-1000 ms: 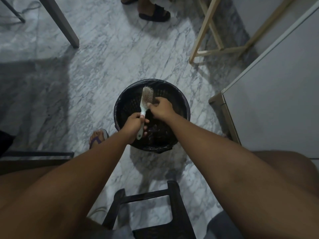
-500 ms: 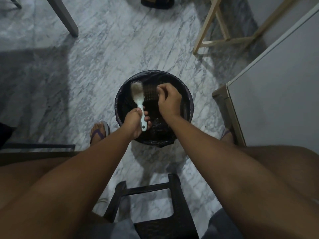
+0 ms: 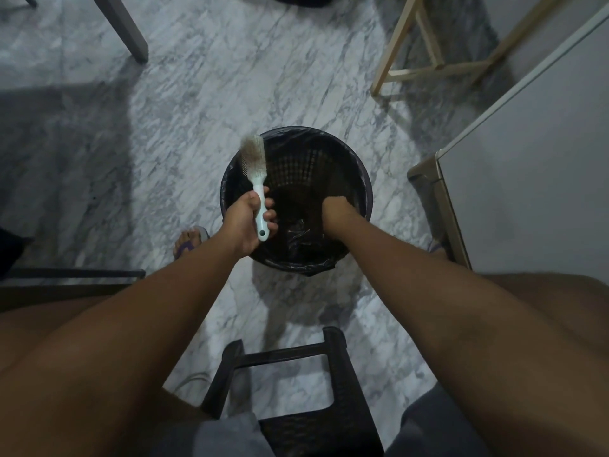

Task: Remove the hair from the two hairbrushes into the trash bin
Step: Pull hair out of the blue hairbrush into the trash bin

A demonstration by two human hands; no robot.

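Hairbrush (image 3: 253,161) handle clenched in our L grip (image 3: 245,222), brush head beyond it; R grip (image 3: 336,209) to its right, down in trash bin (image 3: 309,166), open/closed we can't tell.

- Floor (image 3: 164,153): white marble, grey veins, shadowed at left
- Bin (image 3: 329,159): black, lined, stands mid-floor
- Stool (image 3: 333,374): dark, near side of bin, apart from it
- Sandalled foot (image 3: 188,242) left of bin
- Wooden frame (image 3: 392,41) far right, table leg (image 3: 122,28) far left, cabinet (image 3: 527,176) right

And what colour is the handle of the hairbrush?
Pale mint-white hairbrush handle, best seen in the head view.
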